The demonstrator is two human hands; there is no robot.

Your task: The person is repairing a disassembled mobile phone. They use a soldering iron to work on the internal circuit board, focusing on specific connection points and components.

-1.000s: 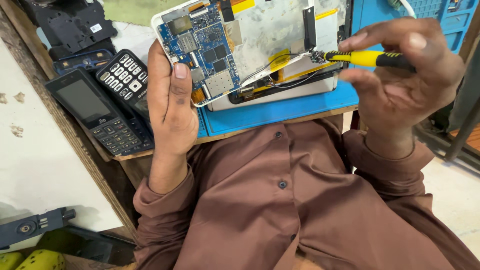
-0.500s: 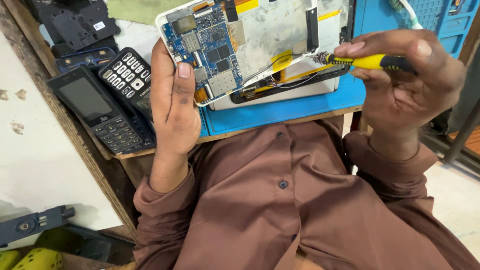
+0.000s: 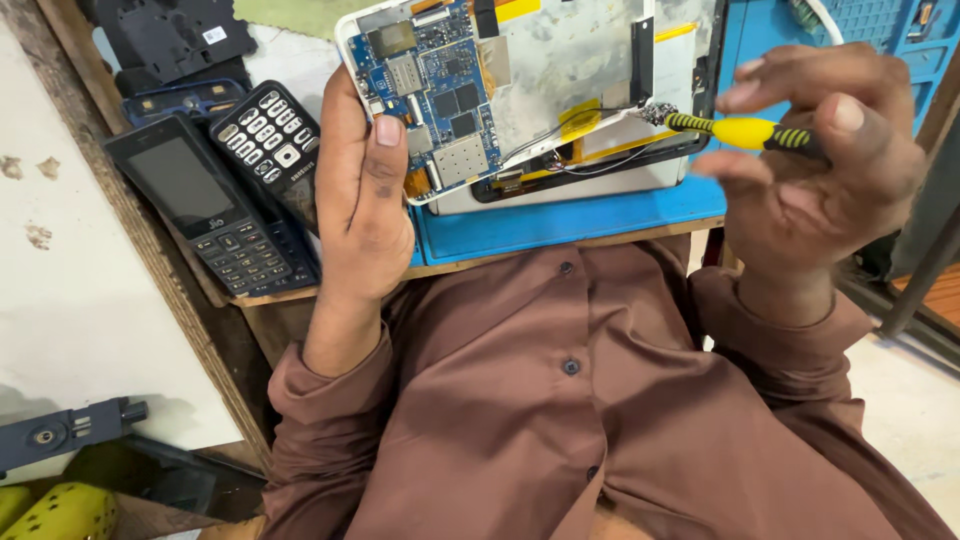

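Tablet [image 3: 560, 90], back off and blue circuit board bared, lies tilted over the blue mat [image 3: 560, 215] on the tabletop. Left hand [image 3: 365, 190] fingers wrap its left edge, thumb on the board. Right hand [image 3: 815, 150] fingers pinch a yellow screwdriver [image 3: 740, 130], tip at the tablet's middle. Two keypad phones [image 3: 225, 190] lie left of the tablet.

A worn wooden desk [image 3: 470, 268] carries a blue work mat [image 3: 560, 220] along its near edge. On the mat rests an opened white tablet [image 3: 560, 185]. To the left, two black keypad phones [image 3: 215, 205] lie side by side, with dark phone covers [image 3: 170, 40] behind them.
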